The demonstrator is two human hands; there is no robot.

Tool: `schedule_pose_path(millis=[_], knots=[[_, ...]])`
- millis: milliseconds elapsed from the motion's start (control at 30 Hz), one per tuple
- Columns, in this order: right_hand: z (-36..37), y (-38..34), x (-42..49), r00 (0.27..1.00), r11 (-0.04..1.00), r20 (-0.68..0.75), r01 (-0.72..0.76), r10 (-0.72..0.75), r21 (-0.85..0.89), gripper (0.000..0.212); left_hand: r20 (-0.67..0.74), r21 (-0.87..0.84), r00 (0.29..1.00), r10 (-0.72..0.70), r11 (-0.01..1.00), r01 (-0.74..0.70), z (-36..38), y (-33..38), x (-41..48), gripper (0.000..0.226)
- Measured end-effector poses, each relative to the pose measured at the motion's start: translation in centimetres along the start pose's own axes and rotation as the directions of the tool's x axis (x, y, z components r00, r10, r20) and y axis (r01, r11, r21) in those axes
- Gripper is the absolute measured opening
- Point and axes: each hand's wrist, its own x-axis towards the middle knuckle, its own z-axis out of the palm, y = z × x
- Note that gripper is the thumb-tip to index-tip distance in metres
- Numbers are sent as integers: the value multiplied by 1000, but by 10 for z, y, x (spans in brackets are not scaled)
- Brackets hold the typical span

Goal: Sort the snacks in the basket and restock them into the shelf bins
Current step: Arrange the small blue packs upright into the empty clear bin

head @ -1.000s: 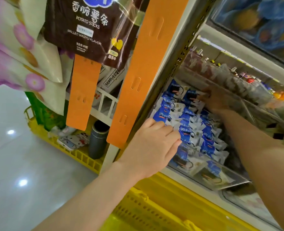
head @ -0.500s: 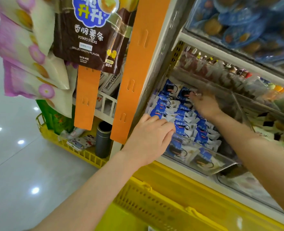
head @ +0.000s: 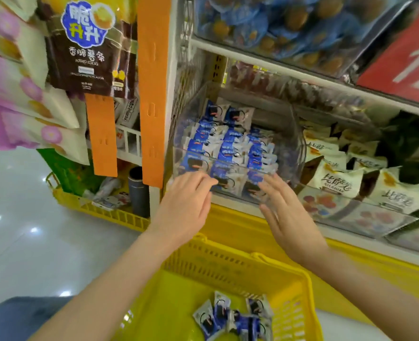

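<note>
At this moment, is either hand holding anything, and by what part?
Nothing is held. The left hand and right hand are both open, fingers extended at the front of the clear plastic shelf bin of blue-and-white snack packets.

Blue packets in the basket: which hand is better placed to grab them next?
Nearly even, both empty; slightly the right hand, which sits lower, nearer the blue packets in the yellow basket than the left hand.
</note>
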Motion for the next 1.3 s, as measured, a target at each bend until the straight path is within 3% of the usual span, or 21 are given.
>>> schedule_pose_path(millis=[133, 233, 333, 467, 567, 667, 800, 1000, 1100, 1200, 1300], knots=[[38, 3, -58, 997, 987, 42, -71, 66, 144, 32, 26, 2, 999, 30, 1000, -30, 34, 16, -42, 18], [86, 9, -95, 967, 968, 205, -188, 152, 169, 27, 254, -35, 966, -45, 998, 55, 73, 22, -73, 17], [141, 24, -126, 861, 929, 438, -346, 260, 129, 32, 523, -6, 834, -178, 977, 212, 123, 13, -108, 30], [199, 40, -152, 641, 866, 695, -497, 324, 54, 42, 725, 78, 623, -294, 934, 349, 181, -1, -152, 33], [229, 47, -163, 516, 833, 781, -554, 352, -9, 51, 834, 98, 453, -316, 892, 442, 216, -8, -180, 37], [251, 52, -168, 439, 807, 796, -582, 417, -102, 52, 867, 68, 353, -353, 784, 617, 240, -13, -195, 44], [274, 58, -172, 401, 760, 756, -621, 518, -191, 54, 885, 52, 247, -395, 610, 791, 263, -14, -201, 58], [296, 67, -177, 309, 801, 822, -538, 478, -263, 56, 911, 109, 175, -372, 627, 771, 286, -7, -207, 63], [299, 67, -180, 285, 814, 851, -527, 442, -246, 60, 939, 114, 93, -331, 556, 823, 285, -1, -220, 49], [299, 65, -180, 260, 800, 866, -555, 427, -227, 65, 939, 119, 75, -335, 523, 844, 279, 2, -230, 44], [291, 65, -173, 235, 767, 877, -609, 418, -203, 47, 938, 124, 49, -344, 464, 877, 268, 0, -234, 40]])
